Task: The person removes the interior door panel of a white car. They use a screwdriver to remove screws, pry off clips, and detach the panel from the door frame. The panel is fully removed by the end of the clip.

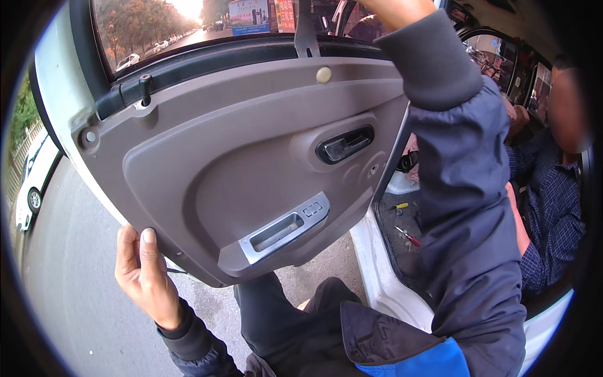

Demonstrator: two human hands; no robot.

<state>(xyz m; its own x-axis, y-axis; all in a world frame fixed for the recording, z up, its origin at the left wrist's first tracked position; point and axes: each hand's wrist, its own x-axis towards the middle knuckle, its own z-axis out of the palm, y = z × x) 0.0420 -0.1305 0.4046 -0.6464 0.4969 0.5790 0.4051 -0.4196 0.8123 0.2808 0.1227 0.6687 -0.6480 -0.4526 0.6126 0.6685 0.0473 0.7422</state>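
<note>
Left hand (146, 273) curled at the door panel (207, 188), can't tell the fingers' grip, same for right hand (396, 9). Right footwell's (397, 252) got a yellow tool (400, 206) and red tool (411, 238).

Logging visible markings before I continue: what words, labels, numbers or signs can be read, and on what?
I don't copy wording; lettering stands on:
White-and-blue billboard: small characters, mostly blurred.
Red sign: yellow characters.
Dark cloth flap: faint, unreadable lettering.
Door panel: no lettering visible.
</note>
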